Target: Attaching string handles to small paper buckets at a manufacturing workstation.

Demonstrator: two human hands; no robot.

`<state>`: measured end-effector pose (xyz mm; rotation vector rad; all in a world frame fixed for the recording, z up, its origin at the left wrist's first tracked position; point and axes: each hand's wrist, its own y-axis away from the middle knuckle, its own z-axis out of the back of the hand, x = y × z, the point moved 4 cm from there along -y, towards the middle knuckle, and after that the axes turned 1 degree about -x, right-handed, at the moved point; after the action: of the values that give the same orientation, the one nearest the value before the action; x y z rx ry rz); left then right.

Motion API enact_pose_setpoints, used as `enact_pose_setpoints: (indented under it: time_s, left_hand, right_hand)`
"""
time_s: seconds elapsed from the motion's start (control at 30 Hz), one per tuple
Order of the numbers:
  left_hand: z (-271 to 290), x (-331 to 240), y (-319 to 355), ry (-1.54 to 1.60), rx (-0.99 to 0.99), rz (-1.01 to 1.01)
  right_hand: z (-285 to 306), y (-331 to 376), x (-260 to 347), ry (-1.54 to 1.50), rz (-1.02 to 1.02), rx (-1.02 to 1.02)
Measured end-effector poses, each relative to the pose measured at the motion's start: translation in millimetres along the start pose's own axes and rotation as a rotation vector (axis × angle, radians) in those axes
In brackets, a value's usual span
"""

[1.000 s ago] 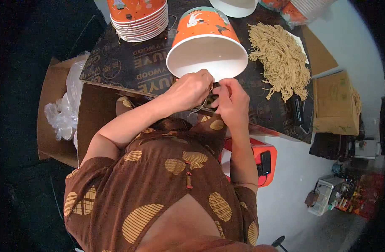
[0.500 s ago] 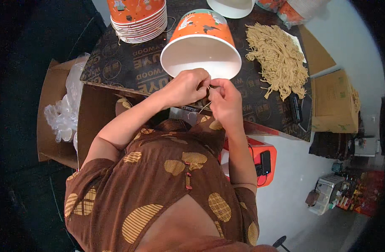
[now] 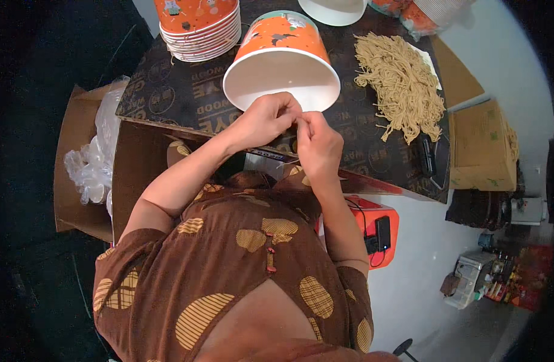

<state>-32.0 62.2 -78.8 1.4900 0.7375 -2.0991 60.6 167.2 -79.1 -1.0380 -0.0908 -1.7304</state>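
Note:
An orange paper bucket (image 3: 289, 39) with printed figures lies on its side on the dark plywood table, its white mouth facing me. Just in front of its lower rim my two hands meet. My left hand (image 3: 268, 119) is closed in a pinch, thumb against fingers. Against it, my right hand (image 3: 319, 142) pinches too, the fingertips of both hands touching. A thin beige cord runs between them; it showed more plainly half a second ago and is now mostly hidden by the fingers. Right of the bucket lies a loose heap of beige cords (image 3: 403, 87).
Nested orange buckets (image 3: 198, 36) stand at the back left, and a white bowl-like container (image 3: 334, 9) at the back. A black-handled tool (image 3: 426, 157) lies near the table's right edge. Cardboard boxes (image 3: 482, 145) flank the table; the left box (image 3: 77, 211) holds clear plastic.
The bucket has shifted slightly left and turned a little. My hands have drawn closer together, the right moving left, and the cord's dangling end has dropped mostly out of sight.

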Motion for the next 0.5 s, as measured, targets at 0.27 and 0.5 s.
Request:
enact_pose_setpoints:
  time_s: [0.27, 0.5]
  left_hand:
    - [2.3, -1.7, 10.5, 0.030, -0.045, 0.130]
    - [8.2, -19.0, 5.5, -0.435, -0.137, -0.381]
  right_hand:
    - [-1.1, -3.5, 0.0, 0.066, -0.066, 0.048]
    - [-0.7, -7.3, 0.9, 0.047, -0.081, 0.074]
